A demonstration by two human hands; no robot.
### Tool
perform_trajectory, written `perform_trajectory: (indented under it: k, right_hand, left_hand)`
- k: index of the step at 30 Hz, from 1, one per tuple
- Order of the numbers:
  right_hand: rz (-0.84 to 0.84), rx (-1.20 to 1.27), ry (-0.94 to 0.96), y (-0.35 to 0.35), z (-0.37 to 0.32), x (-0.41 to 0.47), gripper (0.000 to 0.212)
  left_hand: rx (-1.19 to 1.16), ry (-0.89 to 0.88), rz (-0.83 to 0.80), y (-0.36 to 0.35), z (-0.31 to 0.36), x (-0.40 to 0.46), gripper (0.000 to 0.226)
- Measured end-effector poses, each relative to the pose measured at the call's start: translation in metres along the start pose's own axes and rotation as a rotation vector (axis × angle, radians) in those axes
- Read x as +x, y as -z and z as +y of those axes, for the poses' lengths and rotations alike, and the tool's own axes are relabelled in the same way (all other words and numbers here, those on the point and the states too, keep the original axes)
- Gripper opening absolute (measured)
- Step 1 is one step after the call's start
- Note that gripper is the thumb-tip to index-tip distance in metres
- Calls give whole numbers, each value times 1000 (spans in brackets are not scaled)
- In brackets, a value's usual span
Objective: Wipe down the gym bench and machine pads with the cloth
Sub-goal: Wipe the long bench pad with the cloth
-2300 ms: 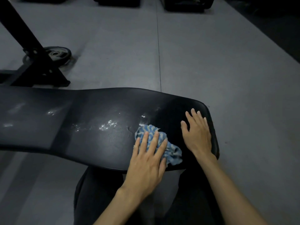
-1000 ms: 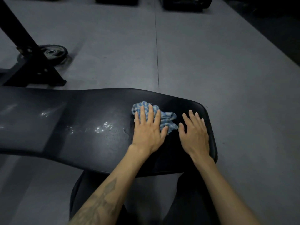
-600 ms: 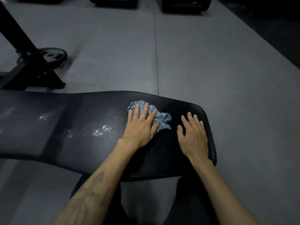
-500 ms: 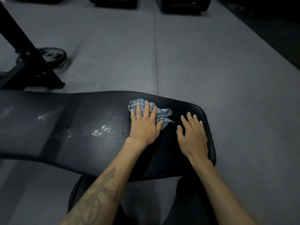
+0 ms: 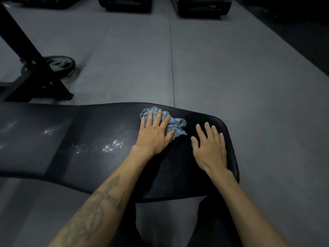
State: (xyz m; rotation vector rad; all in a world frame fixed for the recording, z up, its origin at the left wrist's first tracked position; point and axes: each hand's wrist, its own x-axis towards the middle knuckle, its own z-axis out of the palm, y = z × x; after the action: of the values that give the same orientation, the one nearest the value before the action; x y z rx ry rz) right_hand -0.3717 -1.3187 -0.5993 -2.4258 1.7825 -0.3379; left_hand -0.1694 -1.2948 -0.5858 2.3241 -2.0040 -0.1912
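Cloth, a crumpled blue-and-white rag, lies on the far edge of the black bench pad, near its right end. The left hand presses it flat with straight, spread fingers, gripping nothing. The right hand rests palm-down on the bare pad just beside the cloth, fingers also straight, apparently bracing.

Pale wet or dusty flecks glint on the pad just left of the left wrist, and a fainter smear shows further left; in this dim light I cannot say whether they are spray or grime. The step in hand looks like wiping this end of the bench.

To do it well, the palm should keep even pressure on the cloth so the bunched fabric drags rather than rolls, and the strokes should overlap and work leftwards through the flecks. Opening the rag flatter would cover more surface. The long left stretch and the edges look undone.

On the grey floor beyond stand a black frame and a weight plate.
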Motion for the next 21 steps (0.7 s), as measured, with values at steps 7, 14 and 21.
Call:
perform_trajectory:
  k: [7, 14, 21]
  right_hand:
    - [-13, 33, 36, -1, 6, 1, 67]
    - [-8, 53, 8, 0, 4, 0, 61]
    - [16, 58, 6, -5, 3, 3, 63]
  left_hand:
    - [-81, -201, 22, -5, 9, -26, 65]
    - [-9, -145, 23, -1, -16, 13, 63]
    - [-24, -91, 17, -3, 16, 34, 63]
